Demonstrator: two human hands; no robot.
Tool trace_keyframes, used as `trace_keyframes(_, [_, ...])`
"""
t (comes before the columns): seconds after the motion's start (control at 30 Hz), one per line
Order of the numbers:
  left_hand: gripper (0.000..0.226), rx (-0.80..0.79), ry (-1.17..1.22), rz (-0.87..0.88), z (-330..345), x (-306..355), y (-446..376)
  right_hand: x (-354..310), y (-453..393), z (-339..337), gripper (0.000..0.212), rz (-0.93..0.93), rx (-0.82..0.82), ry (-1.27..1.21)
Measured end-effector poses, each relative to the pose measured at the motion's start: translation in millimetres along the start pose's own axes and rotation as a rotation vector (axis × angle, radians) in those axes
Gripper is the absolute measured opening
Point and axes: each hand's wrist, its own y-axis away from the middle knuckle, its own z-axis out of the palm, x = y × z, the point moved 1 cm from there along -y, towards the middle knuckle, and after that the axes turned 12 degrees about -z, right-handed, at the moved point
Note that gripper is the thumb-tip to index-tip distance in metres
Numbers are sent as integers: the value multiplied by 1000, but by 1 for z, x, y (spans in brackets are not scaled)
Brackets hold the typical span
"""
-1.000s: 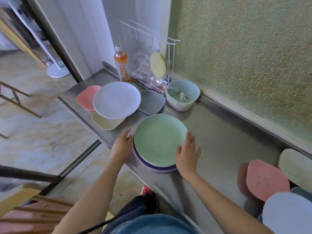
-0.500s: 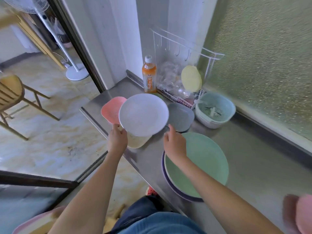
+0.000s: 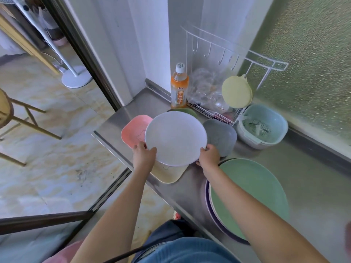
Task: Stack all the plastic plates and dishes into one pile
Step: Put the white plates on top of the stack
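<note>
A round pale lilac plate point(image 3: 175, 138) sits over smaller dishes near the counter's left end. My left hand point(image 3: 143, 157) grips its near-left rim and my right hand point(image 3: 209, 156) grips its near-right rim. Under and around it lie a pink dish point(image 3: 132, 130), a cream dish point(image 3: 168, 174), a grey dish point(image 3: 221, 136) and a dark green dish point(image 3: 185, 111), mostly hidden. To the right, a large green plate point(image 3: 252, 194) tops a pile with a purple plate's point(image 3: 209, 209) rim showing beneath.
An orange drink bottle point(image 3: 179, 88) stands at the back corner beside a white wire rack point(image 3: 214, 111) with a yellow lid point(image 3: 236, 92) hanging on it. A teal strainer basin point(image 3: 263, 126) sits by the frosted window. The steel counter's point(image 3: 313, 186) edge drops to the floor at left.
My right hand left the green plate pile and moved to the lilac plate's right rim. Both hands now grip that plate. The view has shifted closer.
</note>
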Motion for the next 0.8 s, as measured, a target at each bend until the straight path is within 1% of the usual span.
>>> trace_keyframes(0.07, [17,36,71,33,2,4,8,-4,2,-3,16,79,22,-152])
trace_keyframes(0.13, [16,40,151,80,6,7,16,-6,4,-13,23,63,48,-177])
trace_keyframes(0.2, [25,24,194,103,12,8,24,-3,4,-31,25,-15,99,-102])
trace_keyframes(0.3, [34,-32,188,133,24,16,38,8,7,-72,24,-134,168,40])
trace_keyframes(0.4, [28,-144,252,141,47,27,56,25,14,-120,32,-179,156,93])
trace_keyframes(0.47, [20,-202,277,150,66,31,68,40,20,-151,31,-225,155,160])
trace_keyframes(0.5, [16,-211,259,173,74,31,75,48,25,-165,30,-234,160,181])
trace_keyframes(0.57, [13,-198,147,253,89,29,91,63,35,-189,29,-228,168,214])
trace_keyframes(0.63, [15,-164,19,334,100,25,109,77,45,-206,25,-222,177,262])
trace_keyframes(0.7, [18,-149,-55,396,108,18,122,89,55,-218,23,-233,203,319])
trace_keyframes(0.8, [18,-168,-160,443,119,9,134,102,64,-231,27,-234,227,432])
